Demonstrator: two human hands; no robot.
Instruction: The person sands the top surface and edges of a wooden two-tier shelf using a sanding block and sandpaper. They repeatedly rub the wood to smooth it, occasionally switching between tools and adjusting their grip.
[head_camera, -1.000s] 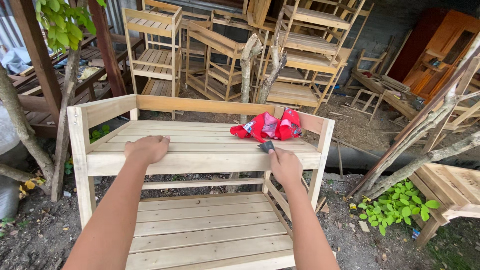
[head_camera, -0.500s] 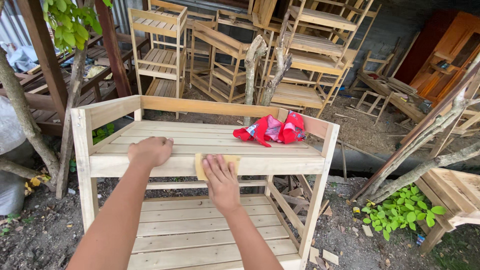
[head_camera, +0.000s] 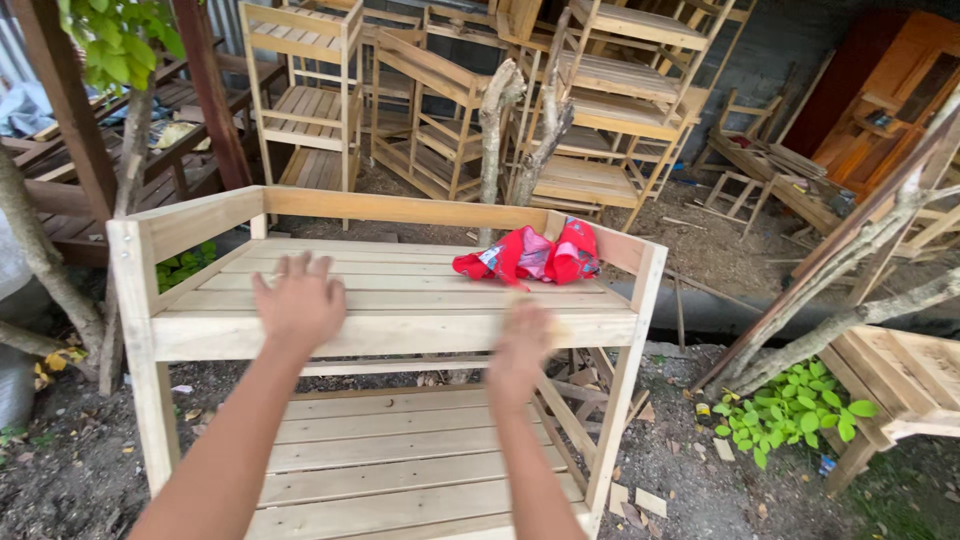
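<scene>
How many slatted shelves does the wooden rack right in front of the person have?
2 show: the top shelf under both hands, bearing a red cloth, and the lower shelf beneath. The frame's bottom edge may hide another.

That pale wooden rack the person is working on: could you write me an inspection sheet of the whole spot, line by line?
Surface: pale unfinished slatted wooden rack, two tiers, standing on bare earth.
Job's things: a small tan sheet shows at the right hand, too blurred to identify.
Clutter: crumpled red patterned cloth on the top tier's back right corner; wood offcuts on the ground by the right leg.
Hands: left hand flat on the top tier's front slats; right hand against the front rail, motion-blurred.
Cables: nothing seen.
Surroundings: stacked unfinished wooden furniture frames behind, bare tree trunks, green leafy plant, orange-brown cabinet.
</scene>
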